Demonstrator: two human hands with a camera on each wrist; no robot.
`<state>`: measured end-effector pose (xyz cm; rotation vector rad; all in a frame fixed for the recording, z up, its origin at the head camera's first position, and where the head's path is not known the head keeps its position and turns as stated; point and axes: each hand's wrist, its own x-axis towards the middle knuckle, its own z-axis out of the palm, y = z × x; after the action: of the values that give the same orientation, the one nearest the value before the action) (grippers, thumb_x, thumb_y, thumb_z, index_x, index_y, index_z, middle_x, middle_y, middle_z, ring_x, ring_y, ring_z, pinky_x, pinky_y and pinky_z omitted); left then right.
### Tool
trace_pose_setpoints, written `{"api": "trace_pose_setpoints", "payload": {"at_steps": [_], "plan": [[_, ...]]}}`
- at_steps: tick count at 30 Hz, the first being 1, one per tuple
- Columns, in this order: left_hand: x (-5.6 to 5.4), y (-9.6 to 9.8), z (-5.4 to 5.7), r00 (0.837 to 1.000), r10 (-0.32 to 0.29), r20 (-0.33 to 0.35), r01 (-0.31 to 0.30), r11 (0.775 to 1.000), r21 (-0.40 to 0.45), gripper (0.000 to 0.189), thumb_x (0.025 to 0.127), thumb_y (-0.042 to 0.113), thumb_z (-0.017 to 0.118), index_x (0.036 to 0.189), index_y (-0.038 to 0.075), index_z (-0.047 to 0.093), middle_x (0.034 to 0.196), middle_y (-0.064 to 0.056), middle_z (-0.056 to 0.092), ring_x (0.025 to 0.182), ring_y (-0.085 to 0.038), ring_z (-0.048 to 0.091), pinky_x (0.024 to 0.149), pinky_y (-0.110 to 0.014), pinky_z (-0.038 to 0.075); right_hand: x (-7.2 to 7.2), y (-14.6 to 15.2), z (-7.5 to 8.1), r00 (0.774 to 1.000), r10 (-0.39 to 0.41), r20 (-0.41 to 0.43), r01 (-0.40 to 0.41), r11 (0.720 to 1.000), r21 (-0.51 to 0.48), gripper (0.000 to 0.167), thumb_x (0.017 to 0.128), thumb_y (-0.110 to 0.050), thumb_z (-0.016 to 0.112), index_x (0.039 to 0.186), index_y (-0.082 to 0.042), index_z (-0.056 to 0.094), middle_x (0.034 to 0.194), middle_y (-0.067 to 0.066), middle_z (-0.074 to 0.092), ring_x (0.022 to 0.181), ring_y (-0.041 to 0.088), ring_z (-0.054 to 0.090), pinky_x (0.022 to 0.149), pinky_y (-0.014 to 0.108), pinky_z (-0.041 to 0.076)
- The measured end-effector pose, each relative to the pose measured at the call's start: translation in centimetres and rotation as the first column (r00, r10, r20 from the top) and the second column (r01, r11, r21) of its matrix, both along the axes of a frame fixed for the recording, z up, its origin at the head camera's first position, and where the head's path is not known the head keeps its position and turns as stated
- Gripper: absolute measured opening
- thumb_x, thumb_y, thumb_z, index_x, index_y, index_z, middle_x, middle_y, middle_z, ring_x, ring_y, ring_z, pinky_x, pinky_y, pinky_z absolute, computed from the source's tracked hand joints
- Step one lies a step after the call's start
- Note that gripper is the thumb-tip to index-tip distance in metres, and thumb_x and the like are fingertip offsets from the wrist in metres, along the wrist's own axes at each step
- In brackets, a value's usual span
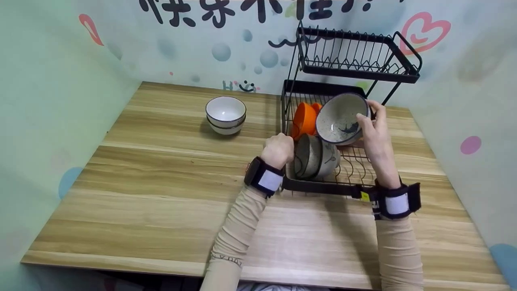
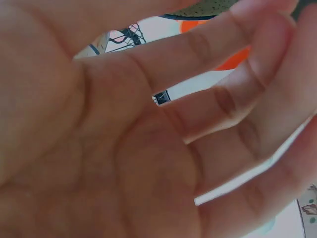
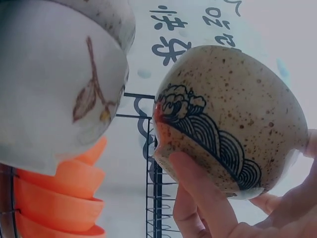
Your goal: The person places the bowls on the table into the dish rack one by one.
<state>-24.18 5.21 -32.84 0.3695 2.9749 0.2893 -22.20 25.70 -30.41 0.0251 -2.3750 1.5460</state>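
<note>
My right hand grips a speckled ceramic bowl above the dish rack, thumb over the rim and fingers on the outside. A dark blue wave pattern runs round its outer wall in the right wrist view. The bowl is tilted, its inside facing the head camera. My left hand is at the rack's left edge, beside two grey bowls standing on their sides. Its fingers bend gently with gaps between them. Their tips are hidden from the head camera, and I cannot tell whether they hold anything.
The black two-tier dish rack stands at the right of the wooden table, its upper shelf overhanging the back. Orange bowls stand in the lower tier behind the grey ones. Two stacked white bowls sit left of the rack.
</note>
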Motion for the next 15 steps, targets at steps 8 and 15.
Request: {"api": "trace_pose_setpoints", "payload": {"at_steps": [8, 15], "plan": [[-0.2, 0.0, -0.1, 1.000, -0.013, 0.027, 0.014, 1.000, -0.003, 0.029, 0.089, 0.011, 0.055, 0.115, 0.010, 0.069, 0.121, -0.009, 0.066, 0.108, -0.026, 0.065, 0.084, -0.039, 0.056, 0.0, 1.4, 0.2, 0.988, -0.157, 0.015, 0.153, 0.977, 0.149, 0.046, 0.096, -0.039, 0.046, 0.139, -0.026, 0.039, 0.091, 0.003, 0.058, 0.076, 0.010, 0.053, 0.065, 0.025, 0.043], [-0.2, 0.0, -0.1, 0.999, -0.012, 0.041, 0.012, 1.000, -0.005, 0.030, 0.089, 0.012, 0.055, 0.116, 0.010, 0.068, 0.122, -0.009, 0.066, 0.109, -0.026, 0.065, 0.086, -0.040, 0.055, -0.2, 2.1, 0.1, 0.961, -0.275, -0.033, 0.273, 0.921, 0.276, 0.049, 0.090, -0.044, 0.050, 0.134, -0.024, 0.045, 0.096, 0.007, 0.057, 0.078, 0.009, 0.052, 0.065, 0.025, 0.041]]}}
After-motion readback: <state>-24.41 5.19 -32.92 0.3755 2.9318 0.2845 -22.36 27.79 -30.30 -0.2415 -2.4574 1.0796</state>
